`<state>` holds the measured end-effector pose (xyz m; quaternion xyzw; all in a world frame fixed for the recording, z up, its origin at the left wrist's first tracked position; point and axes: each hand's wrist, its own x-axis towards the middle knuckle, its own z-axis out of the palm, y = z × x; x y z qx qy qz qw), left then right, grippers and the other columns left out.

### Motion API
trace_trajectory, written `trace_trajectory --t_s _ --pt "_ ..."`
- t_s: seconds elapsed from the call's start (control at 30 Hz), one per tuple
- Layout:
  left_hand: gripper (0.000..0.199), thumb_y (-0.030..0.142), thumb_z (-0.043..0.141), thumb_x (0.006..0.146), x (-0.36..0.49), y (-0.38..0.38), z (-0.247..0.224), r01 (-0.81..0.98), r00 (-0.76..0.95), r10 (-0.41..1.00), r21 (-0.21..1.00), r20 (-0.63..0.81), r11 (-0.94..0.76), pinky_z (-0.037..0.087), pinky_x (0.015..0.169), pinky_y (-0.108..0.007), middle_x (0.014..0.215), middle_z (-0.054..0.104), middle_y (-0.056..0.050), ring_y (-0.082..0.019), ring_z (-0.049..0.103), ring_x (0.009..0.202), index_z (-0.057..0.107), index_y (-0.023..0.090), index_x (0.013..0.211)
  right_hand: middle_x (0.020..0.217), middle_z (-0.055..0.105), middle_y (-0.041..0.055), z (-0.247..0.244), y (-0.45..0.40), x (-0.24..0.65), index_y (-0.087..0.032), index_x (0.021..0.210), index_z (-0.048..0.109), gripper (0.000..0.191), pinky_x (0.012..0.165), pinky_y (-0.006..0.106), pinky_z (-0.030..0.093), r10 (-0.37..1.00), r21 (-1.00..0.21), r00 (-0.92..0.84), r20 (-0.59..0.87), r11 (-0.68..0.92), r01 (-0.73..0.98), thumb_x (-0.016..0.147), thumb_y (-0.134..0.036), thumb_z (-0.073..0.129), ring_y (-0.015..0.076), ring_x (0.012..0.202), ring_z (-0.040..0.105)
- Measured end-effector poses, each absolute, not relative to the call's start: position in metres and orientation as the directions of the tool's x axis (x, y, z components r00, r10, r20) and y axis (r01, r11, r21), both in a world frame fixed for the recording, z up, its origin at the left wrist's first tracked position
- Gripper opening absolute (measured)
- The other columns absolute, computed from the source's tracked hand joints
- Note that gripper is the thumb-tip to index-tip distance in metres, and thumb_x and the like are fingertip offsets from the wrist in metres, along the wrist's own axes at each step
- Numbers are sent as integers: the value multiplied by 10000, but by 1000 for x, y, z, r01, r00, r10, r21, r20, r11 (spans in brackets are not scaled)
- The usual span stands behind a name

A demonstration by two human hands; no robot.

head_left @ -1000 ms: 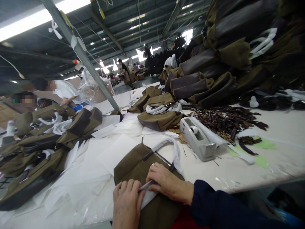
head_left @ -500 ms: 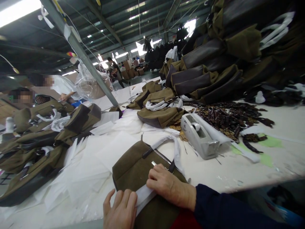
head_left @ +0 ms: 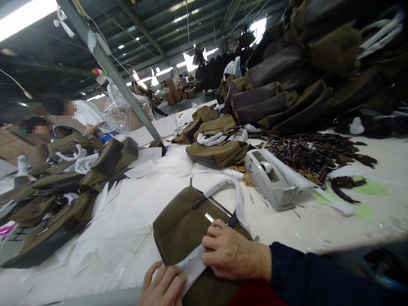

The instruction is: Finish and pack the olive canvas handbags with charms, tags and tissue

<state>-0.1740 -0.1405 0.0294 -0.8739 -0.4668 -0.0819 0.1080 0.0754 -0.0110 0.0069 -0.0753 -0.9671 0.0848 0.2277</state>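
Note:
An olive fabric handbag (head_left: 180, 219) lies at the table's front edge, with dark trim and a small pale metal plate (head_left: 209, 217) on its face. Across its lower part runs a bag handle (head_left: 194, 263) wrapped in white paper or film. My left hand (head_left: 164, 284) has its curled fingers on the handle's lower end. Higher up, my right hand (head_left: 234, 253) pinches the same wrapped handle; its fingertips are partly hidden. A second wrapped handle (head_left: 237, 191) arches above the bag's zipped top.
Right of the bag stands a grey tape dispenser (head_left: 270, 180) beside a heap of dark straps (head_left: 306, 157). Olive bags are piled at the right (head_left: 270, 93) and left (head_left: 57, 212). White sheets (head_left: 127, 212) spread leftward. A metal post (head_left: 124, 89) slants behind; co-workers sit far left.
Both hands stay on the wrapped handle, the right one shifted slightly right and down. The view has moved a little, so the surroundings appear shifted right.

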Motion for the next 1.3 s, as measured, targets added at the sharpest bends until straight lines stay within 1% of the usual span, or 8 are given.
trace_trajectory --t_s 0.23,0.3,0.37,0.63,0.8,0.97,1.17,1.3 --pt "187 284 545 932 -155 -135 30 936 182 973 279 141 -216 481 678 -277 740 617 -4 -165 613 720 556 219 757 962 613 36 7 -19 86 -199 992 595 151 913 420 317 217 -190 -879 424 971 148 958 -318 510 213 927 472" --pt "75 286 605 877 -152 -132 24 931 39 984 352 176 -100 502 713 -306 821 625 -21 -192 614 782 587 216 896 1007 625 50 7 -24 90 -188 1064 593 184 943 432 307 242 -194 -861 448 966 170 958 -318 516 224 963 484" --pt "255 271 627 838 -151 -130 20 904 -15 980 421 196 -71 515 781 -336 975 639 -55 -220 612 899 587 219 1084 1094 624 67 6 -34 97 -187 1111 589 251 980 444 287 257 -216 -834 488 961 170 953 -374 531 236 1013 491" --pt "80 204 590 735 -141 -118 40 875 -75 985 463 -156 139 406 655 -270 708 548 32 -164 542 687 514 218 757 898 635 19 -13 -65 116 -184 1053 603 124 879 402 317 308 -196 -834 457 950 244 979 -171 505 194 846 494" --pt "268 340 630 782 -120 -101 60 396 -7 913 838 -407 376 335 508 -187 610 454 95 -91 464 540 388 230 814 783 591 9 -5 -37 119 -195 839 578 164 814 385 315 300 -175 -810 503 954 244 988 -211 510 183 774 452" --pt "480 488 734 723 -90 -89 50 56 -41 859 857 -510 512 439 422 -194 644 595 73 -123 564 498 379 253 947 809 616 18 -14 -9 129 -201 862 604 106 806 384 326 375 -123 -776 507 923 366 960 -229 572 192 798 478" --pt "579 492 808 656 -78 -90 28 -30 -86 857 861 -508 507 486 407 -210 647 625 61 -135 593 497 418 247 1006 1106 625 64 8 -7 178 -230 1059 636 144 876 350 427 623 -438 -649 436 777 452 919 -250 610 211 1012 548" --pt "615 500 842 613 -80 -90 27 -83 -59 861 862 -505 500 477 406 -210 653 638 56 -129 590 479 447 243 1009 1046 628 75 37 18 238 -214 1095 634 233 808 342 479 873 -685 -94 479 439 581 935 -364 555 212 916 589"
